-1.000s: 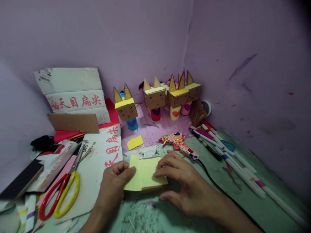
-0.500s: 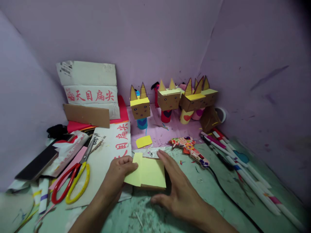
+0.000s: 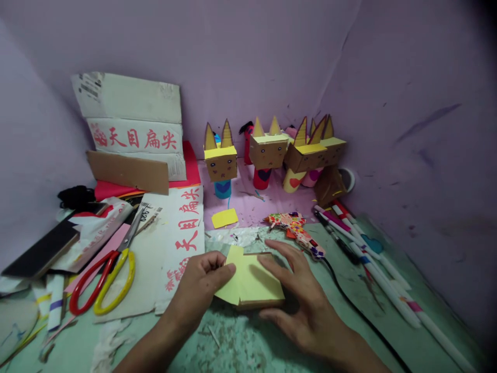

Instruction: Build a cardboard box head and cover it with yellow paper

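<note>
A flat cardboard block covered with a light yellow paper sheet (image 3: 248, 282) lies on the green table in front of me. My left hand (image 3: 198, 290) pinches the paper's left edge between thumb and curled fingers. My right hand (image 3: 305, 305) rests on the block's right side, fingers stretched flat over the paper, thumb against the front edge. The paper overhangs the block on the left.
Red-and-yellow scissors (image 3: 103, 280) lie left on printed cardboard (image 3: 182, 233). A patterned glue gun (image 3: 297, 230) with a black cord sits just behind the block. Several glue sticks and pens (image 3: 368, 259) lie right. Cardboard cat figures (image 3: 272, 150) stand at the back, a small yellow scrap (image 3: 224, 217) before them.
The block with its paper has turned slightly and shifted right. My right hand drew its fingers back from the far edge onto the right side. My view dropped a little.
</note>
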`<move>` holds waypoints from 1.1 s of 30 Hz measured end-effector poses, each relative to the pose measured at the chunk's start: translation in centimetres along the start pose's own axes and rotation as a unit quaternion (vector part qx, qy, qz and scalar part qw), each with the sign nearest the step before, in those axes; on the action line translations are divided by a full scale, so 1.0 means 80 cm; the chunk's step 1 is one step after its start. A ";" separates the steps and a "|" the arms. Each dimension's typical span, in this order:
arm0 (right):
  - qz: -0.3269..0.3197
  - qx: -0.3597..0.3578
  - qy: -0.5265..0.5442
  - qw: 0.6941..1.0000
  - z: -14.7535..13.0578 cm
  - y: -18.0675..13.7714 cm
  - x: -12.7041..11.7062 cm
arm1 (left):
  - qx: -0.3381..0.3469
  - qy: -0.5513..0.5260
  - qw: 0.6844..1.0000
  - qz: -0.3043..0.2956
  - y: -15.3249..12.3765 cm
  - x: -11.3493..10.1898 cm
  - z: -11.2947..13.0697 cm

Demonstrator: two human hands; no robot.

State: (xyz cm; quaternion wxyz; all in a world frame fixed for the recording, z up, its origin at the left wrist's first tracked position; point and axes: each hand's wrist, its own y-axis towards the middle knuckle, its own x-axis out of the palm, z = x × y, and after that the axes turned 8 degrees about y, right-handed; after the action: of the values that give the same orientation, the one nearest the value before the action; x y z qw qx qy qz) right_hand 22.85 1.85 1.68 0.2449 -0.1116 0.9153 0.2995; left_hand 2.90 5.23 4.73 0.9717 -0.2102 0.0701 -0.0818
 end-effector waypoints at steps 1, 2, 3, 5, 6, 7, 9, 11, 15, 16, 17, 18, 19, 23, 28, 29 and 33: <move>0.008 -0.027 -0.006 1.000 -0.003 0.002 0.003 | -0.001 -0.002 1.000 -0.003 0.000 -0.001 0.001; 0.012 -0.046 -0.008 0.999 -0.007 0.004 0.006 | -0.004 -0.008 1.000 -0.005 -0.001 -0.001 0.002; 0.016 -0.056 -0.009 0.998 -0.010 0.006 0.009 | -0.007 -0.015 1.000 -0.005 -0.001 -0.002 0.003; 0.025 -0.072 -0.014 0.997 -0.015 0.009 0.014 | -0.014 -0.032 0.999 0.003 -0.003 -0.001 0.004; 0.031 -0.079 -0.020 0.996 -0.016 0.009 0.017 | -0.020 -0.044 0.999 0.011 -0.003 0.000 0.003; 0.037 -0.085 -0.027 0.995 -0.016 0.009 0.018 | -0.029 -0.058 0.998 0.018 -0.004 0.002 0.003; 0.046 -0.094 -0.038 0.994 -0.015 0.007 0.021 | -0.052 -0.085 0.995 0.030 -0.006 0.005 0.000; 0.051 -0.094 -0.042 0.993 -0.014 0.006 0.022 | -0.067 -0.097 0.992 0.036 -0.008 0.008 -0.002; 0.064 -0.085 -0.032 0.994 -0.016 0.007 0.022 | -0.053 -0.100 0.992 0.060 -0.013 0.008 0.000; 0.070 -0.085 -0.026 0.994 -0.017 0.008 0.022 | -0.048 -0.105 0.991 0.067 -0.014 0.006 0.002; 0.077 -0.086 -0.021 0.993 -0.018 0.009 0.022 | -0.044 -0.112 0.990 0.072 -0.016 0.004 0.004; 0.082 -0.089 -0.018 0.993 -0.019 0.010 0.021 | -0.043 -0.119 0.989 0.073 -0.017 0.002 0.006; 0.085 -0.091 -0.016 0.992 -0.020 0.011 0.021 | -0.044 -0.126 0.988 0.072 -0.017 0.000 0.008; 0.092 -0.089 -0.018 0.992 -0.022 0.014 0.020 | -0.072 -0.135 0.986 0.072 -0.020 -0.001 0.010; 0.105 -0.087 -0.026 0.990 -0.021 0.013 0.019 | -0.116 -0.144 0.979 0.087 -0.021 0.013 0.000; 0.107 -0.087 -0.027 0.990 -0.021 0.013 0.020 | -0.117 -0.141 0.979 0.093 -0.021 0.015 -0.002; 0.102 -0.087 -0.029 0.991 -0.021 0.011 0.024 | -0.090 -0.111 0.984 0.106 -0.022 0.020 -0.009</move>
State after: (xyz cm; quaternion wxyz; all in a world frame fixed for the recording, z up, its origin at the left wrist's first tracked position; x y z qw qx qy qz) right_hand 20.24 1.37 2.29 0.2290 -0.0299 0.8848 0.4048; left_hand 4.09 3.05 4.68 0.9538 -0.2956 -0.0096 0.0521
